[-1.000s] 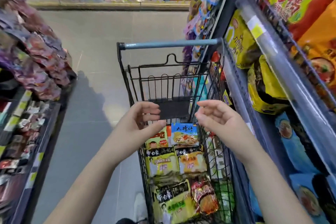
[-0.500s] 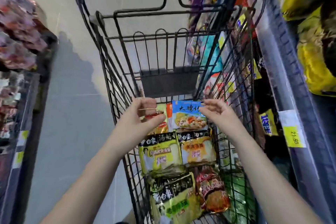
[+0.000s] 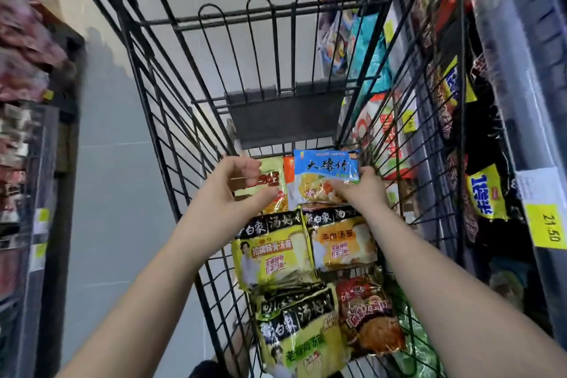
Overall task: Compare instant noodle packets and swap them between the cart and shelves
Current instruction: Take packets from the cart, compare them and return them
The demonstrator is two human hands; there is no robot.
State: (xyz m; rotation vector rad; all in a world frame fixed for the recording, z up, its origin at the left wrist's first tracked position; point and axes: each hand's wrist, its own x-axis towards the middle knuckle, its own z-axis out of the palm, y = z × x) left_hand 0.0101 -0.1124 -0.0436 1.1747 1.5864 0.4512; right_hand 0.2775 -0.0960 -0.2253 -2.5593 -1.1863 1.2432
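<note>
A black wire cart holds several instant noodle packets. My right hand grips the lower right corner of a blue packet at the cart's far end. My left hand hovers with curved fingers just over a yellow-and-red packet beside it, holding nothing. Nearer me lie two yellow packets with black tops, a green-yellow packet and a red packet.
Noodle shelves run along the right, close against the cart, with a yellow price tag on the rail. A snack rack stands at the left. Grey floor lies between the rack and the cart.
The view has dropped and closed in on the cart. Both hands reached down into it; my right hand took hold of the blue packet and my left came down over the yellow-and-red one.
</note>
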